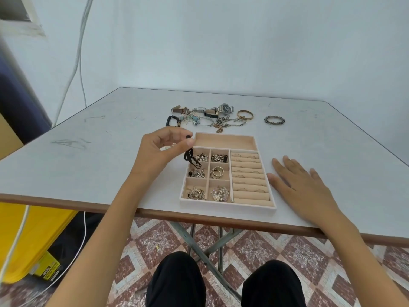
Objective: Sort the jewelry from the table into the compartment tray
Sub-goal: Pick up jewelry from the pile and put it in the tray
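Head view: the left hand (pixel 164 147) pinches a black cord bracelet (pixel 190 159) between thumb and fingers, dangling it over the upper-left pockets of the tray (pixel 228 206). The right hand (pixel 303 185) lies flat, fingers straight, on the surface (pixel 110 162) just beside the tray. A placing step seems in hand; next, lower the bracelet and let go.

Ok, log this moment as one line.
left hand: pinches black cord piece over tray | right hand: flat on table | loose jewelry: behind tray, unsorted

The left grip (pixel 159 147) hides the far-left corner of the tray (pixel 228 206) and the top of the black cord (pixel 187 156) it pinches. The pieces (pixel 195 193) inside it are too small to name. Both picture edges cut off the desk (pixel 99 151).
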A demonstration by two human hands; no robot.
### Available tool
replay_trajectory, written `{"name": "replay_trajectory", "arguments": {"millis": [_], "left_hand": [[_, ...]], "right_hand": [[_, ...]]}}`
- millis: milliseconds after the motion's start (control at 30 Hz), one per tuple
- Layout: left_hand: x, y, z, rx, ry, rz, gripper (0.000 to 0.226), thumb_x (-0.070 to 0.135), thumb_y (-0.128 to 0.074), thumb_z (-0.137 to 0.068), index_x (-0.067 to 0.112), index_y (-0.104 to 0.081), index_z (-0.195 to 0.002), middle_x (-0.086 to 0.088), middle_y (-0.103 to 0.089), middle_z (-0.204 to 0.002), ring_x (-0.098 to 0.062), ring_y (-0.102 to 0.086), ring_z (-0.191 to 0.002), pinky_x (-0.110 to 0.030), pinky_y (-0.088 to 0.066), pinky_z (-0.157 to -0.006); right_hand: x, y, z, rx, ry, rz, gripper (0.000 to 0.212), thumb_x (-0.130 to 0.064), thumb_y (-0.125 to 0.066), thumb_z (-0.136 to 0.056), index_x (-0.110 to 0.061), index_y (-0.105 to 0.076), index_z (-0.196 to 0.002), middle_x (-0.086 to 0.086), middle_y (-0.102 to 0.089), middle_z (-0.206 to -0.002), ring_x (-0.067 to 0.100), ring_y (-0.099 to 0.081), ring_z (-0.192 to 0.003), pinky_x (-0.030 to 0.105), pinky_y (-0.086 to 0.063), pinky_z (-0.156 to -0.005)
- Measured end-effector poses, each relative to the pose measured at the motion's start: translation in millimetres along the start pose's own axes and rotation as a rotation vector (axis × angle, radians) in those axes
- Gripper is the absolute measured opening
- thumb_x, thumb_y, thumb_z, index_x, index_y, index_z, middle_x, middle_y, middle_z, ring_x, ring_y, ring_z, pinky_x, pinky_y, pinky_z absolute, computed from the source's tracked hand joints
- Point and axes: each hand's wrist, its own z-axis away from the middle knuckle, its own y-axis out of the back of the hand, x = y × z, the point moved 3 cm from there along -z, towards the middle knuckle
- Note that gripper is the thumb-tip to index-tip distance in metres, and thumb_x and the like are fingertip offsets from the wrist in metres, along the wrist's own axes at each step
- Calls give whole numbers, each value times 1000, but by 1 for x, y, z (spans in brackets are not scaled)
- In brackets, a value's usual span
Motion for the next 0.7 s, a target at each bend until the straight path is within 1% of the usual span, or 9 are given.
{"name": "replay_trajectory", "arguments": {"millis": [67,200,233,300,367,400,533,700], "left_hand": [[2,-2,5,-45,-37,-74,21,31,-74,-73,21,-72,-91,14,-71,-79,-2,-63,-80,-19,-45,-89],[3,-3,7,-111,-40,-165,20,32,-75,-73,23,-73,-90,9,-71,-83,1,-62,-81,-23,-41,-96],[3,-4,7,-130,-40,-185,20,32,-75,-73,23,-73,-91,8,-71,-83,1,-62,-81,-20,-40,-96],[3,-5,7,-173,-51,-234,20,32,-75,-73,23,-73,-92,9,-71,-82,0,-63,-83,-8,-37,-90],[4,-7,5,-209,-67,-276,18,30,-75,-75,25,-73,-92,16,-70,-80,0,-63,-84,2,-33,-82],[5,-7,5,-228,-73,-292,18,29,-75,-75,25,-73,-92,19,-69,-79,0,-63,-86,4,-32,-80],[6,-9,5,-296,-91,-319,22,27,-76,-74,22,-73,-95,19,-69,-83,-3,-63,-87,3,-33,-80],[3,-10,6,-348,-139,-362,17,24,-77,-74,25,-74,-90,22,-68,-80,-1,-62,-85,-3,-36,-82]], "right_hand": [[0,0,0,7,1,-1,64,-60,-13,-94,-34,-6,-152,-7,2,-161,8,3,-148,40,1,-120],[-1,1,0,6,0,3,64,-60,-13,-94,-34,-6,-152,-6,2,-161,9,3,-148,40,1,-120],[-1,1,0,5,-1,3,64,-60,-13,-94,-34,-6,-152,-6,2,-161,9,3,-148,40,1,-120],[-1,1,0,6,0,3,64,-60,-13,-94,-34,-6,-152,-6,2,-161,9,3,-148,41,1,-120],[-1,1,1,8,1,3,64,-60,-13,-94,-34,-6,-152,-6,1,-161,9,3,-148,41,1,-120],[-1,1,0,8,1,4,64,-60,-13,-94,-34,-6,-152,-6,1,-161,9,3,-148,41,1,-120],[-1,0,0,11,0,6,65,-60,-12,-93,-34,-6,-152,-6,1,-161,9,2,-148,41,0,-120],[-2,1,1,15,-1,1,64,-60,-13,-94,-34,-6,-152,-6,1,-161,9,3,-148,41,1,-120]]}}
